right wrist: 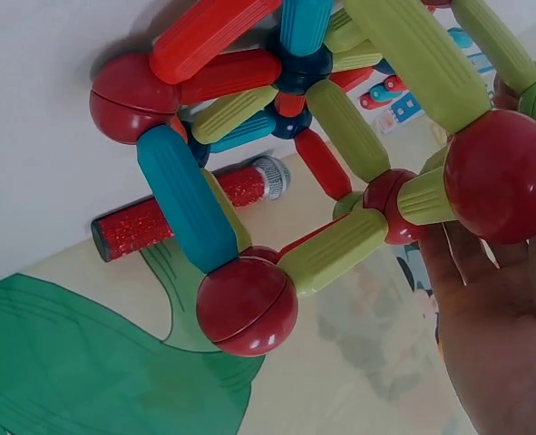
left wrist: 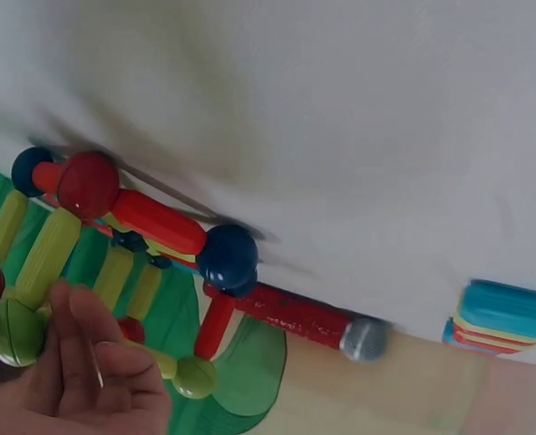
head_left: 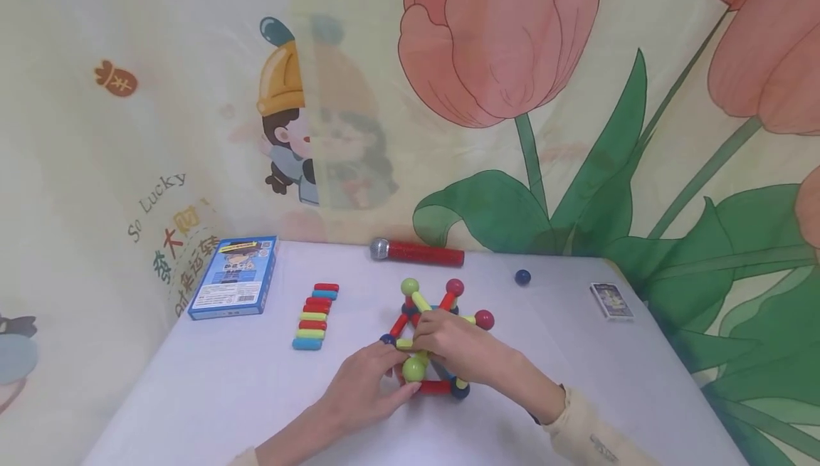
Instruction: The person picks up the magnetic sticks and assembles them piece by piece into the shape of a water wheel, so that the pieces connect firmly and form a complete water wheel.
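Observation:
A frame of magnetic rods and balls (head_left: 435, 386) in red, blue and yellow-green stands on the table, between my two hands. My left hand (head_left: 361, 388) is at its near left side, holding a green ball (left wrist: 16, 332) between thumb and fingers. From the right, my right hand (head_left: 468, 348) reaches over the frame, its bent fingers pinching a yellow-green rod (head_left: 404, 344). In the right wrist view, a large red ball (right wrist: 501, 177) hides the right fingertips. Red balls (head_left: 484, 320) and a green ball (head_left: 409, 286) top the raised rods.
Left of the frame lies a column of loose rods (head_left: 312, 316), with a blue box (head_left: 233, 277) beyond. A red microphone (head_left: 423, 252) lies along the back edge. Rightward are a loose blue ball (head_left: 522, 277) and a small card pack (head_left: 611, 301). A printed curtain hangs behind.

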`<state>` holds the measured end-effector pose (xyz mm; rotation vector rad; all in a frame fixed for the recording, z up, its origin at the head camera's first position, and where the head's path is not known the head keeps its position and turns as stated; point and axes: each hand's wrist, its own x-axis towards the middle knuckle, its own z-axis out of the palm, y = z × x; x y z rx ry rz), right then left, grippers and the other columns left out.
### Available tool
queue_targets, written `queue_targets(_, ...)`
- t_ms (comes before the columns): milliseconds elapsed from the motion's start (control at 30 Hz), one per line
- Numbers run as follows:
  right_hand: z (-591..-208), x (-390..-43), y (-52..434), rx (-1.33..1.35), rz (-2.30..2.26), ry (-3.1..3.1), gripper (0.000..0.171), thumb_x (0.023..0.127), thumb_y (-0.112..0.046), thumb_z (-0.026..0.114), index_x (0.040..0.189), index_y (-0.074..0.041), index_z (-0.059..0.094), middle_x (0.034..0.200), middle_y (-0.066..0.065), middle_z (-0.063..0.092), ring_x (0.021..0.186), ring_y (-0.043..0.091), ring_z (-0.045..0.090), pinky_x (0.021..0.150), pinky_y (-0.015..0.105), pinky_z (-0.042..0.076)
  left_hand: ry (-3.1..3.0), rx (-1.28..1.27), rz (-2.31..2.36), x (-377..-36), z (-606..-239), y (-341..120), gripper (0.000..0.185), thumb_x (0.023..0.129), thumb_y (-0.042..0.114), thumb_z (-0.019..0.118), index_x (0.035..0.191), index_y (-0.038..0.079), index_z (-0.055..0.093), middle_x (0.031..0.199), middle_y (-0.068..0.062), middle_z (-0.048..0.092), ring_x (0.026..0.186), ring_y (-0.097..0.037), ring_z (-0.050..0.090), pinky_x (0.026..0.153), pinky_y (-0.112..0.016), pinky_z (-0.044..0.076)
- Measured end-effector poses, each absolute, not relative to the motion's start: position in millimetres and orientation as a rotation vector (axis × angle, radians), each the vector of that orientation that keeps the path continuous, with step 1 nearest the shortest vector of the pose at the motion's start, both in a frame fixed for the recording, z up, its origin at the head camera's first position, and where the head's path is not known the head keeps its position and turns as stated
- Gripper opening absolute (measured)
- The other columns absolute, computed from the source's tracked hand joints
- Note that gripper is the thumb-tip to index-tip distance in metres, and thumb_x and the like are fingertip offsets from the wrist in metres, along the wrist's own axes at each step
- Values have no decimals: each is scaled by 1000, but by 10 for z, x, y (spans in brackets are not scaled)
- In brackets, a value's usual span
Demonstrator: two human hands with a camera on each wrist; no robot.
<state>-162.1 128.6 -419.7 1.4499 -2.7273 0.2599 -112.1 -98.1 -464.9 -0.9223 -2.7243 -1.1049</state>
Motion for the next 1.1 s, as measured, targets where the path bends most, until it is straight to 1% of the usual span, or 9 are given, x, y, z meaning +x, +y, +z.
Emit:
queue_targets(333,-4204,-1654,1325,1436,408,-2727,29,87,-11,92,115,-13,85,107,-6,81,106,11,68,102,28,57,-2739,-853,-1096,-1092,-4648,-927,28,93,29,88,114,14,77,88,5,72,80,-10,64,72,-18,53)
queue_targets(467,-4199,-1655,1339,1442,450,-2727,29,87,-11,91,115,-14,85,108,-7,81,107,10,68,101,27,57,-2759,-834,-1091,-1089,-4631,-922,29,93,30,88,113,13,76,88,5,72,80,-5,63,73,-18,54)
queue_targets(567,-4183,-1645,1357,1468,465,-2709,32,88,-13,91,119,-14,83,112,-7,80,112,11,68,102,26,56,-2782,-841,-1067,-1089,-4611,-944,35,92,35,88,118,14,76,92,6,72,83,-4,62,74,-18,54)
queue_targets(633,-4141,-1639,1406,1464,505,-2691,36,88,-15,91,123,-15,81,118,-6,79,116,13,67,102,27,57,-2796,-856,-1022,-1100,-4580,-992,43,92,42,87,123,15,76,97,6,73,88,-8,64,76,-20,55)
queue_targets(733,-4051,-1630,1580,1341,644,-2654,42,88,-15,92,128,-15,78,126,-4,75,122,17,66,98,28,59,-2823,-855,-894,-1153,-4532,-1154,52,90,49,87,128,16,75,108,5,74,96,-12,66,81,-27,60)
queue_targets(800,-4005,-1630,1752,1176,744,-2602,44,87,-11,92,128,-13,77,127,-2,74,122,19,67,94,32,62,-2839,-803,-772,-1224,-4521,-1322,50,88,46,89,125,15,76,111,3,74,101,-14,67,86,-32,62)
queue_targets(933,-4027,-1625,2089,862,800,-2539,44,85,-8,93,125,-12,77,121,-1,75,117,21,71,90,40,64,-2905,-612,-443,-1396,-4571,-1722,42,84,29,95,117,12,77,112,-3,73,107,-21,69,93,-43,62)
queue_targets(1000,-4087,-1608,2212,768,791,-2576,41,87,-9,92,125,-13,77,120,0,76,113,22,72,89,39,64,-2951,-556,-267,-1462,-4619,-1905,41,81,21,96,115,10,76,113,-8,74,109,-27,69,94,-48,62)
queue_targets(1100,-4217,-1564,2324,661,820,-2675,38,91,-10,88,126,-14,76,121,1,76,111,23,72,86,34,64,-2987,-558,-68,-1502,-4717,-2107,41,81,12,96,115,5,76,116,-16,74,109,-34,69,93,-53,61)
